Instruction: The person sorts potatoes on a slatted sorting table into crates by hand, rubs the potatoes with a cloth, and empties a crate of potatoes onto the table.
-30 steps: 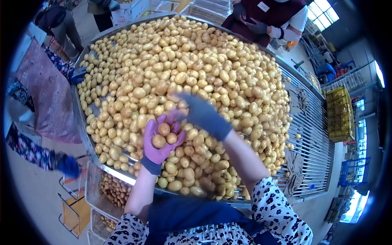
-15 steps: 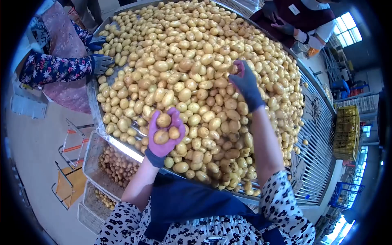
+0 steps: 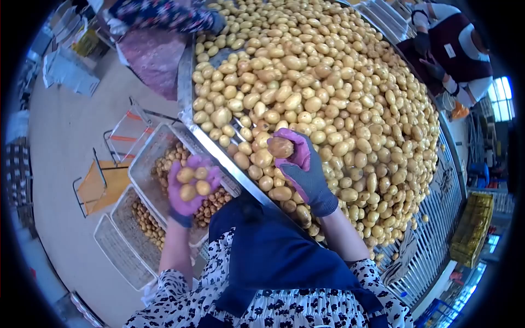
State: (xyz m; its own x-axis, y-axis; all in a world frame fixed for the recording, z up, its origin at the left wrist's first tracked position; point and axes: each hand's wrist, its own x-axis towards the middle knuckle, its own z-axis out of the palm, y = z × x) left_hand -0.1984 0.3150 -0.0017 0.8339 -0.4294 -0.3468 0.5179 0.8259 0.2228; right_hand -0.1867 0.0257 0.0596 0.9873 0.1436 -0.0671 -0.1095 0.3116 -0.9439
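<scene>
My left hand (image 3: 185, 205), in a purple-palmed glove, is turned palm up and holds several small potatoes (image 3: 195, 182). It is above a white crate (image 3: 143, 174) that has small brownish potatoes in it. My right hand (image 3: 310, 174), gloved in purple and grey, grips a larger, darker potato (image 3: 280, 147) between thumb and fingers. That hand is over the near left edge of a big heap of yellow potatoes (image 3: 339, 98) on a metal sorting table (image 3: 219, 156).
Another crate (image 3: 121, 210) with potatoes stands beside the first, near an orange folding chair (image 3: 98, 188). A co-worker's floral sleeve (image 3: 164, 15) reaches over the heap at top left. Another person (image 3: 456, 52) stands at the far right. Slatted bars (image 3: 421, 262) and a yellow crate (image 3: 471, 229) are at right.
My view has turned left. My left hand has moved off the heap to over the crate, with more potatoes in its palm. My right hand has come nearer, holding a darker potato.
</scene>
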